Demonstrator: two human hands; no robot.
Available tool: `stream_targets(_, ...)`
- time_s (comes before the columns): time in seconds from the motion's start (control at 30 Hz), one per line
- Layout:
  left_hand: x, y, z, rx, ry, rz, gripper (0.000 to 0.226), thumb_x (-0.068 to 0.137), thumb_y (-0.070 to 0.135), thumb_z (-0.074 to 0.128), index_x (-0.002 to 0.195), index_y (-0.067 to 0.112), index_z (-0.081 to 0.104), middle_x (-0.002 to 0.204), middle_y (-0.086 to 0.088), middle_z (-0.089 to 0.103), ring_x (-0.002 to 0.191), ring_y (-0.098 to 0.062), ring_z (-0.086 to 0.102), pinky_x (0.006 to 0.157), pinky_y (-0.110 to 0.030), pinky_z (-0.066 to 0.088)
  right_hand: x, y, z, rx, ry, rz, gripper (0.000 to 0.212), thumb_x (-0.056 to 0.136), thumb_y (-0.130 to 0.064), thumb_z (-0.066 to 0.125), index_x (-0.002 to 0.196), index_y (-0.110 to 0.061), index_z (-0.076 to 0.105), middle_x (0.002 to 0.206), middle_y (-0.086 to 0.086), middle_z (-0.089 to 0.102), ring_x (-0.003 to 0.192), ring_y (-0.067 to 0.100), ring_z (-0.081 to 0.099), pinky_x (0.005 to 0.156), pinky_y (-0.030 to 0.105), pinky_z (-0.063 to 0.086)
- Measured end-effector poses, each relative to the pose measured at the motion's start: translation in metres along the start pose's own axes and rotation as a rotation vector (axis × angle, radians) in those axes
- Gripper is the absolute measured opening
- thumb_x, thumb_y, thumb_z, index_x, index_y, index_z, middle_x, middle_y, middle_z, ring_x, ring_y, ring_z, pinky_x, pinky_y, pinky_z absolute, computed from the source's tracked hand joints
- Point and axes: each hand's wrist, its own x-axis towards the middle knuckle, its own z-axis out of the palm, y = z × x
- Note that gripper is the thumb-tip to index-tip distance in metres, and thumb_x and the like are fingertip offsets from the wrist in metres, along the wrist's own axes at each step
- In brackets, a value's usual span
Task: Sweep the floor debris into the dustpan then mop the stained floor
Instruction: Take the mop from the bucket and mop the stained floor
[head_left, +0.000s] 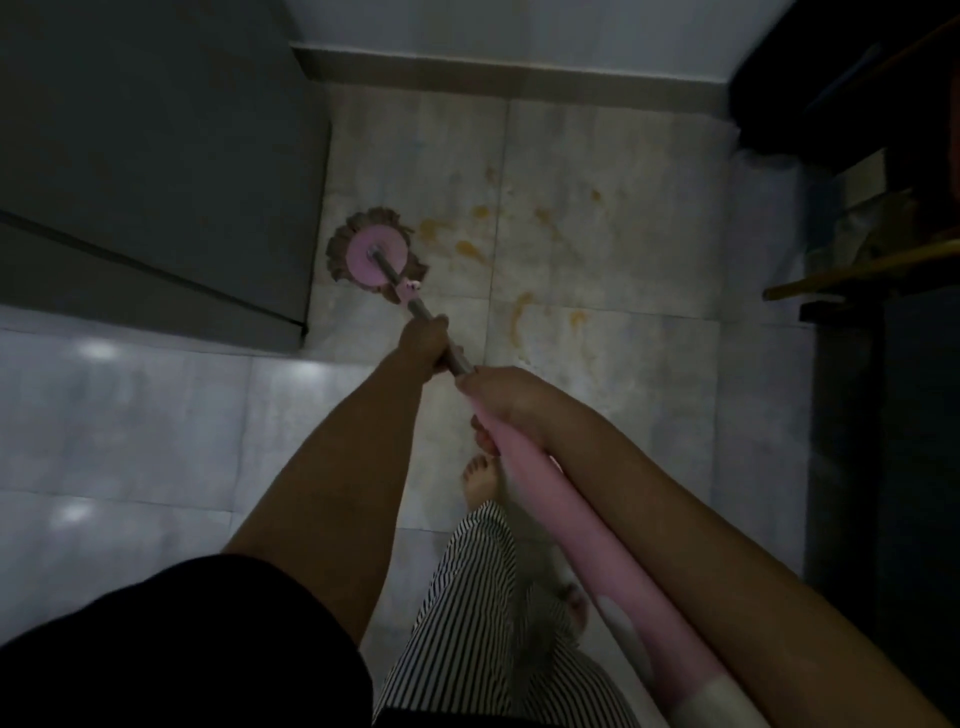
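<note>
Both hands on the mop

The left hand grips the metal shaft; the right hand grips the pink handle behind it. The mop head rests on the floor ahead, orange stains just right.

Big grey cabinet fills the upper left, flat-fronted, w/ a thin dark seam running diagonally across its lower part; its right edge drops straight to a bottom corner. Top centre, a pale wall w/ a grey-beige skirting along its foot. Top right, a bulky black piece of furniture, detail lost in shadow; below it, at the right edge, a dark shelf unit holding blurred clutter, can't tell what; a yellowish-brown stick lies slanted across the unit's front, its lower end poking out leftward.
</note>
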Motion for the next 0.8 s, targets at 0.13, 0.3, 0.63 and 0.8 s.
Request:
stream_targets(0.13,-0.03,-0.02,0.001,0.07,-0.021,-0.038,0.046,0.101,0.022,0.045,0.14,-0.002,0.037,0.102,-0.019,0.055,0.067,-0.021,0.058,0.059,-0.033,0.051,-0.029,0.024,-0.001,-0.046,-0.007,-0.008,0.032,0.096,-0.028,0.053,0.125,-0.014,0.056,0.067,0.007,0.052,0.046,0.016,0.049,0.034,0.014,0.039)
stream_targets(0.3,-0.095,-0.073,0.013,0.13,-0.082,-0.086,0.043,0.103,0.019,0.041,0.139,-0.004,0.036,0.092,-0.015,0.054,0.067,-0.021,0.055,0.065,-0.035,0.052,-0.071,0.095,-0.006,-0.077,0.02,-0.019,0.038,0.097,-0.027,0.05,0.132,-0.012,0.054,0.077,0.009,0.055,0.051,0.016,0.05,0.033,0.012,0.039)
stream_targets(0.63,-0.199,-0.198,0.037,0.493,-0.182,-0.165,0.048,0.101,0.02,0.044,0.14,-0.008,0.043,0.131,-0.025,0.056,0.101,-0.036,0.064,0.076,-0.038,0.059,-0.161,0.245,-0.014,0.018,-0.012,0.008,0.013,0.098,-0.019,0.044,0.101,-0.01,0.053,0.065,0.012,0.048,0.036,0.018,0.047,0.036,0.016,0.039)
stream_targets(0.8,-0.193,-0.184,0.024,0.677,-0.136,-0.04,0.056,0.098,0.029,0.047,0.146,0.002,0.036,0.145,-0.016,0.044,0.13,-0.033,0.049,0.1,-0.034,0.047,-0.155,0.232,-0.007,0.074,-0.003,0.004,0.019,0.096,-0.023,0.049,0.082,-0.012,0.053,0.058,0.01,0.05,0.027,0.014,0.048,0.036,0.017,0.041)
